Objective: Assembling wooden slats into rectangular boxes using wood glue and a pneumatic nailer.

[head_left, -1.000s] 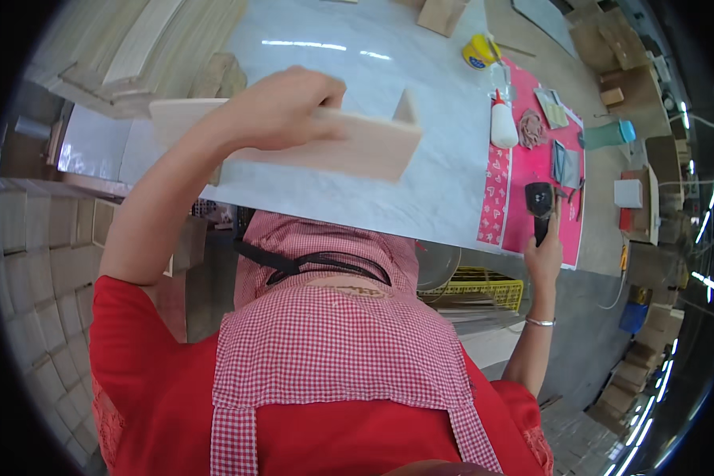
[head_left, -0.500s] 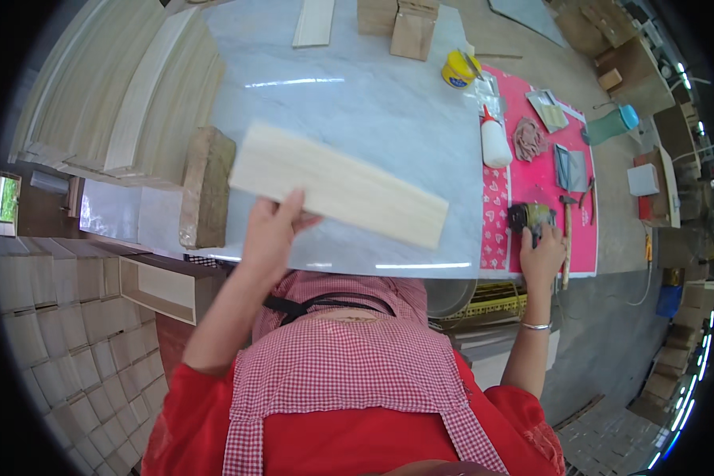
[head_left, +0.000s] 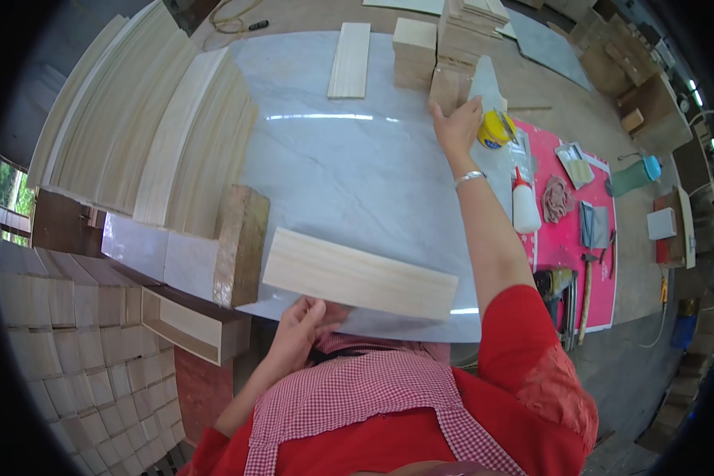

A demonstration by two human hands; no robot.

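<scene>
The right hand [head_left: 456, 131], fingers parted, could topple the wooden blocks [head_left: 451, 82] by snagging one; whether the left hand [head_left: 296, 332] grips the plank [head_left: 361, 274] is unclear.

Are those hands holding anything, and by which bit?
I can't tell: the left hand is at the near long edge of the pale board, the right hand at the near end of a wooden block.

Table with a pale marbled top [head_left: 349, 174]. Stacked boards [head_left: 166, 135] cover its left side; a brown block [head_left: 244, 246] stands by the near left corner. Toward the far edge are one flat slat [head_left: 349, 59] and stacked wooden blocks [head_left: 414, 51]; toward the right edge, a yellow tub [head_left: 493, 133] and a pink mat [head_left: 559, 238].
</scene>
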